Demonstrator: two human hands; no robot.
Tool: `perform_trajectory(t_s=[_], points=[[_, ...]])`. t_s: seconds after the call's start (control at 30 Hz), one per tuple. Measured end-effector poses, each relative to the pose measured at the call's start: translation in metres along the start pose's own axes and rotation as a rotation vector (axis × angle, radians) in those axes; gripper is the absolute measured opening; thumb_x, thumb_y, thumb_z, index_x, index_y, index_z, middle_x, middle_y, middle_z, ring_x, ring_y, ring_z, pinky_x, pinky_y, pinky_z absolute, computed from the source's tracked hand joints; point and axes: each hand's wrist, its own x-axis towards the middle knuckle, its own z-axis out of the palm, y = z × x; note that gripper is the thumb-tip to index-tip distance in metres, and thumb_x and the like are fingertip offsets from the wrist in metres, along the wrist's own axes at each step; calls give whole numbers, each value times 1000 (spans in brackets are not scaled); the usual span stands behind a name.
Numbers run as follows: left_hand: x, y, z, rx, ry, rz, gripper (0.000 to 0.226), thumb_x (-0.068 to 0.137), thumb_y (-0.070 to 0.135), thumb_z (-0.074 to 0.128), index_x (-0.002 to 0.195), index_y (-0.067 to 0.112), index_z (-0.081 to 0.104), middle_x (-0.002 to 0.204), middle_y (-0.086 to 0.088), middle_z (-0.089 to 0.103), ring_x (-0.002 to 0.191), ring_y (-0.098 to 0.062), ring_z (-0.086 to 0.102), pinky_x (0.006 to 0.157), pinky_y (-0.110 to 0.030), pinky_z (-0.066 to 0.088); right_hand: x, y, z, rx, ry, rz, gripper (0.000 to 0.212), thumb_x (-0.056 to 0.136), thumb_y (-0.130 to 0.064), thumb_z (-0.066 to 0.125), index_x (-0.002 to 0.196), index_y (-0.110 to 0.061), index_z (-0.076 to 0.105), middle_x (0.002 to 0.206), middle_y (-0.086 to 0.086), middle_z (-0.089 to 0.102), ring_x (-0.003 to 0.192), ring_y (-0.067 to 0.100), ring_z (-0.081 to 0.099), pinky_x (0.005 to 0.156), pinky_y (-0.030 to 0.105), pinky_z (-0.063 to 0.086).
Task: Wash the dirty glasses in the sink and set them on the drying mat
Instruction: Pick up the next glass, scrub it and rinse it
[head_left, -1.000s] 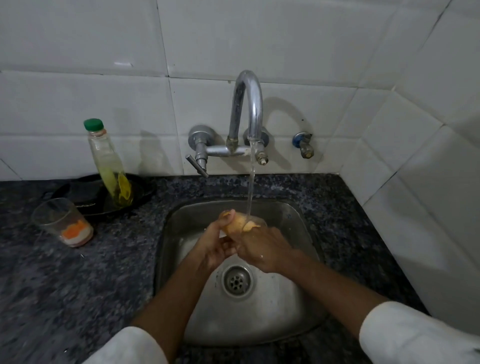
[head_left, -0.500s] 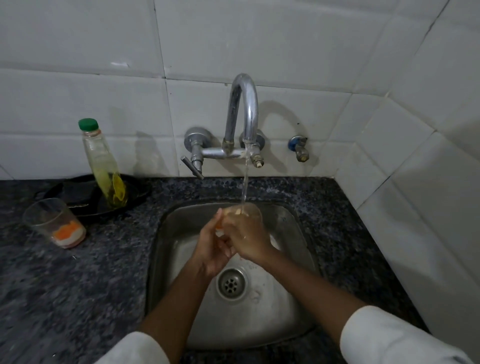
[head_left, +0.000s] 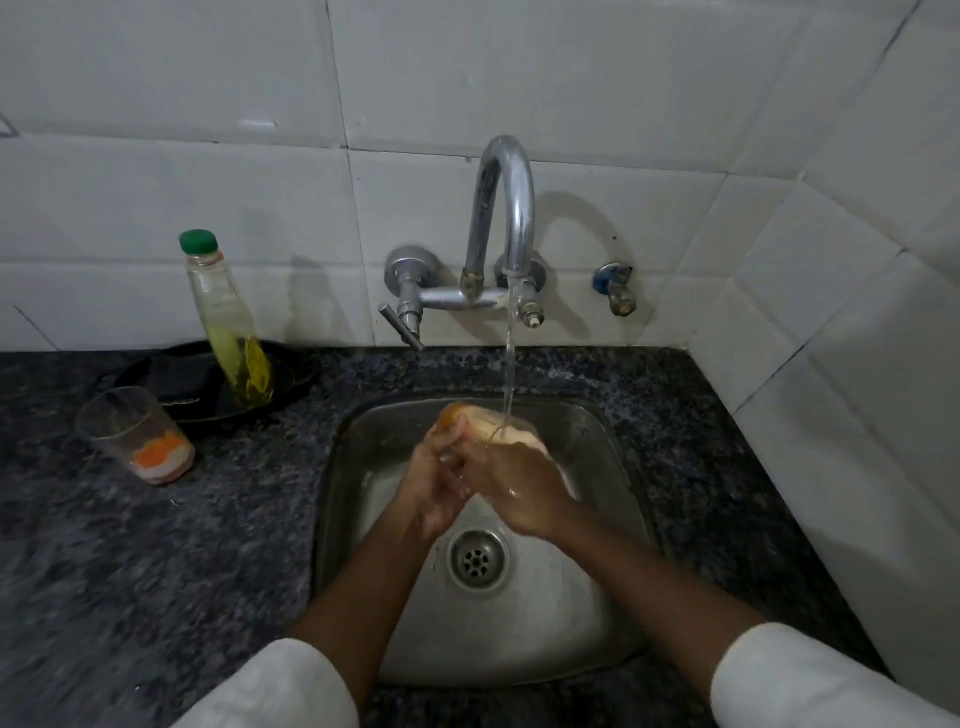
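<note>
Both hands over the steel sink (head_left: 613, 597), under the tap (head_left: 506, 208) w/ water running. Right hand (head_left: 519, 488) wrapped round a clear glass (head_left: 498, 428), clamped on it; the stream hits the glass near its far side. Left hand (head_left: 436, 483) pressed to the glass's left end, fingers closed on it. 2nd dirty glass (head_left: 132, 434) w/ orange residue stands on the dark granite counter (head_left: 156, 571), far left, just beside a black tray (head_left: 182, 384) holding a green-capped bottle (head_left: 226, 317) of yellow liquid.
</note>
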Motion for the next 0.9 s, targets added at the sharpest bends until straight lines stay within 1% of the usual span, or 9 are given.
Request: perform_trajectory(t_s=[0.1,0.17,0.27,0.37,0.43,0.53,0.67,0.77,0.9], points=[[1,2,5,248,86,-98,59,83,43,70,132,10,60,104,-18,70,88,-29,67,70,-33,57,-7,7,-7,-342,-96,-87,36,93,-19,47,128,-15,48,111,0,55,105,24,59,67,28,33],[-2,-11,4,120,33,-68,63,81,44,73,133,12,56,116,-18,68,106,-36,65,91,-45,53,3,3,2,-124,-133,139,28,95,-27,44,113,-13,61,106,6,66,101,28,63,70,33,44],[-2,-19,0,-158,-94,-7,59,80,24,75,132,19,48,117,-19,64,103,-33,66,88,-47,54,10,4,13,317,2,278,32,93,-32,43,101,-12,67,97,13,69,91,31,66,74,45,53],[-2,-5,2,31,-26,-124,79,61,31,88,127,0,58,112,-22,66,101,-34,64,95,-45,52,-6,17,8,-224,-185,-41,36,95,-34,41,128,-25,50,102,-2,62,88,21,60,67,35,45],[-4,-8,5,116,101,-181,64,64,38,85,115,4,67,103,-17,72,95,-30,69,90,-43,56,-7,28,8,-345,-255,-46,33,92,-35,42,119,-24,56,105,0,64,92,23,62,74,39,51],[-7,-17,9,-40,82,-88,67,73,52,76,122,8,63,110,-17,70,98,-31,69,86,-44,58,-2,26,22,452,-16,238,30,84,-39,52,96,-20,72,91,0,73,87,18,67,77,36,52],[-9,-12,19,-18,131,126,45,86,21,68,126,12,50,107,-14,62,84,-28,67,60,-36,58,-8,20,34,1402,187,643,20,83,-12,58,97,-10,72,90,7,70,77,16,63,63,27,47],[-16,-12,25,368,298,377,53,81,16,77,124,28,48,114,-4,67,99,-23,69,78,-43,61,-13,18,42,1729,274,792,39,77,-14,45,107,-8,70,87,8,69,69,15,60,60,26,42],[-30,-18,23,870,175,803,63,67,25,89,118,34,53,106,14,68,96,-1,66,80,-20,54,-11,10,57,1844,459,976,20,72,-15,42,73,-12,62,67,6,57,61,19,52,62,29,44]])
